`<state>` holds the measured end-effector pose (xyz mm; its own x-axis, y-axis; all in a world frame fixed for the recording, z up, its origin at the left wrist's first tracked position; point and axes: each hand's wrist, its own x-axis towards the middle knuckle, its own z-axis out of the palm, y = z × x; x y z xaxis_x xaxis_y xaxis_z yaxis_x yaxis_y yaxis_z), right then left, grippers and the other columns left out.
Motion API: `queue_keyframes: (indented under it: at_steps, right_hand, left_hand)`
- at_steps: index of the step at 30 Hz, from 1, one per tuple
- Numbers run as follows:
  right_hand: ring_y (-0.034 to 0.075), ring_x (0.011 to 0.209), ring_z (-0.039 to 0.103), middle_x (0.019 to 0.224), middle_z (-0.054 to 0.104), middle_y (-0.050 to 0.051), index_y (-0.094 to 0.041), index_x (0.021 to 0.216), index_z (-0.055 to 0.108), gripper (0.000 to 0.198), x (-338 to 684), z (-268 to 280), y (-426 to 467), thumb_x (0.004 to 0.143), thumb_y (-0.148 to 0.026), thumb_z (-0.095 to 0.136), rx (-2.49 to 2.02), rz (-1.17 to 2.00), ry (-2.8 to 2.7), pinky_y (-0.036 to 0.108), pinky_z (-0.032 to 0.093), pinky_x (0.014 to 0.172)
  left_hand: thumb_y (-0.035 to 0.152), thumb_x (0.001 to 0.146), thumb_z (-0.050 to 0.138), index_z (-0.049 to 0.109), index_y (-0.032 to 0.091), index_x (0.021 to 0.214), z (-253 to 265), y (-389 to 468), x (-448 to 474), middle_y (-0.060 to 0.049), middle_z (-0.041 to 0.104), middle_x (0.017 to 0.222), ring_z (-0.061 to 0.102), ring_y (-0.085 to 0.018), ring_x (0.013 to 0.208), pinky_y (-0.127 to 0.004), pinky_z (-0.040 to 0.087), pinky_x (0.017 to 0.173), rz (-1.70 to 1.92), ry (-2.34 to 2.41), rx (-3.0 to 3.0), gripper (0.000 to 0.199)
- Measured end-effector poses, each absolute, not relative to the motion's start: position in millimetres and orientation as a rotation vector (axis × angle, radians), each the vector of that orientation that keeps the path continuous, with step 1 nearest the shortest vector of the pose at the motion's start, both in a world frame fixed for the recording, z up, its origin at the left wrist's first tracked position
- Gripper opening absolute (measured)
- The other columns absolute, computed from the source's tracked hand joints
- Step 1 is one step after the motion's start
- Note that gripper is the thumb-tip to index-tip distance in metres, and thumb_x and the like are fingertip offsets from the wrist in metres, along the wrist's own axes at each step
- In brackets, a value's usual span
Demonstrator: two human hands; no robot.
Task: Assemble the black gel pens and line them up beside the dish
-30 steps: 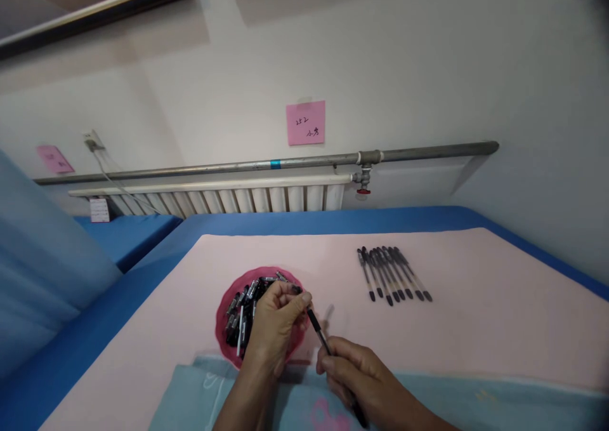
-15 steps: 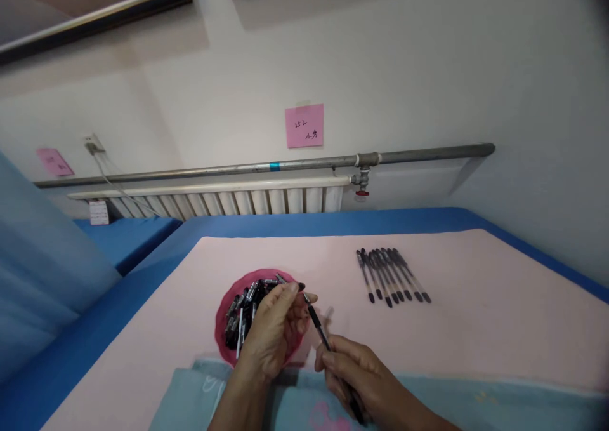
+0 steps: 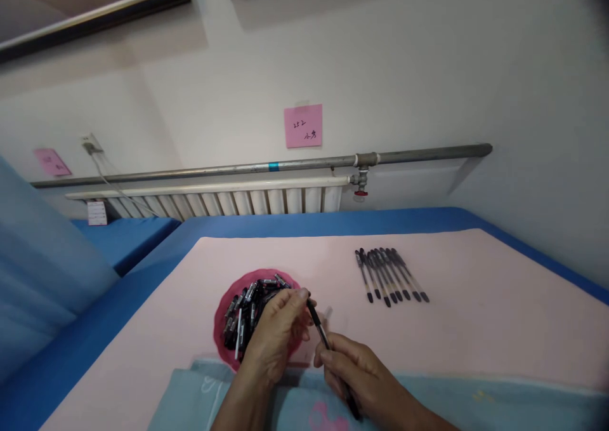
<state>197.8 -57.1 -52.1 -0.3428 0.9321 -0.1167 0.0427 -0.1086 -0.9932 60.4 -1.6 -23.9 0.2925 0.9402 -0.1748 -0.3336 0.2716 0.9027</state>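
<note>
My right hand grips a black pen with a clear barrel, tilted with its front end up and to the left. The pen's front end meets the fingertips of my left hand, which pinch a small black pen cap, mostly covered by the fingers. How far the cap sits over the tip I cannot tell. Beneath and left of my left hand stands a pink scalloped bowl full of black caps and clear-and-black pen parts. A row of several capped pens lies to the right.
A pink cloth covers the blue table. Light blue fabric lies along the near edge, under my forearms. Behind the table are a white radiator, a metal pipe and a pink note on the wall.
My left fingertips and the cap have come onto the pen's front end, whose metal tip showed bare before. My right hand has hardly moved.
</note>
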Motion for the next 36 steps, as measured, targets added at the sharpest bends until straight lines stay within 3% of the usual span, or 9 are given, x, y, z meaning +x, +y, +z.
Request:
queue_keyframes:
  at_steps: [4,10,15,20,25,31,36]
  right_hand:
    - [0.006,0.040,0.034,0.049,0.042,-0.007,-0.020,0.066,0.042,0.027,198.8,-51.4,-57.5,0.087,-0.036,0.041,-1.110,1.549,-1.446,0.020,0.027,0.042]
    - [0.007,0.041,0.034,0.050,0.042,-0.007,-0.020,0.068,0.043,0.024,199.0,-51.3,-57.2,0.086,-0.036,0.040,-1.111,1.541,-1.442,0.021,0.026,0.042]
    - [0.007,0.044,0.036,0.052,0.043,-0.006,-0.019,0.068,0.044,0.026,199.3,-50.3,-57.0,0.086,-0.038,0.041,-1.118,1.547,-1.487,0.021,0.028,0.045]
    - [0.008,0.044,0.036,0.051,0.042,-0.007,-0.020,0.068,0.043,0.027,199.2,-52.0,-56.5,0.086,-0.040,0.041,-1.131,1.534,-1.451,0.021,0.028,0.045]
    - [0.008,0.047,0.037,0.053,0.043,-0.006,-0.020,0.065,0.042,0.029,199.0,-49.7,-56.9,0.086,-0.040,0.042,-1.122,1.534,-1.499,0.021,0.029,0.047]
    - [0.009,0.050,0.038,0.054,0.042,-0.005,-0.020,0.066,0.042,0.031,198.6,-48.4,-56.0,0.086,-0.043,0.042,-1.136,1.501,-1.493,0.022,0.030,0.049]
    - [0.009,0.049,0.035,0.052,0.039,-0.006,-0.021,0.064,0.039,0.035,198.1,-46.0,-56.7,0.084,-0.050,0.043,-1.144,1.514,-1.499,0.024,0.029,0.049]
  left_hand:
    - [0.035,0.068,0.071,0.054,0.014,0.067,-24.7,-0.6,61.1,0.004,0.051,0.056,0.042,-0.004,0.046,-0.018,0.034,0.047,1.042,0.860,0.896,0.027]
    - [0.041,0.073,0.065,0.063,0.012,0.087,-23.4,-2.5,60.2,-0.007,0.063,0.085,0.054,-0.009,0.064,-0.020,0.040,0.054,0.999,0.808,0.842,0.032]
    - [0.033,0.067,0.071,0.057,0.013,0.068,-26.0,-1.3,59.7,-0.002,0.059,0.068,0.051,-0.007,0.056,-0.020,0.039,0.055,1.028,0.841,0.876,0.025]
    - [0.037,0.071,0.067,0.063,0.012,0.087,-21.7,-1.2,58.8,-0.007,0.063,0.085,0.055,-0.009,0.064,-0.021,0.041,0.056,0.965,0.805,0.835,0.030]
    - [0.035,0.069,0.070,0.057,0.012,0.071,-20.6,-4.3,59.7,-0.002,0.059,0.069,0.053,-0.008,0.057,-0.020,0.040,0.054,0.989,0.808,0.839,0.025]
    - [0.036,0.071,0.067,0.060,0.012,0.081,-15.9,-6.3,61.7,-0.006,0.064,0.081,0.057,-0.011,0.064,-0.021,0.042,0.056,0.946,0.816,0.807,0.028]
    - [0.033,0.064,0.072,0.055,0.013,0.067,-15.3,-6.8,65.7,-0.003,0.061,0.065,0.057,-0.012,0.060,-0.022,0.041,0.054,0.976,0.845,0.803,0.027]
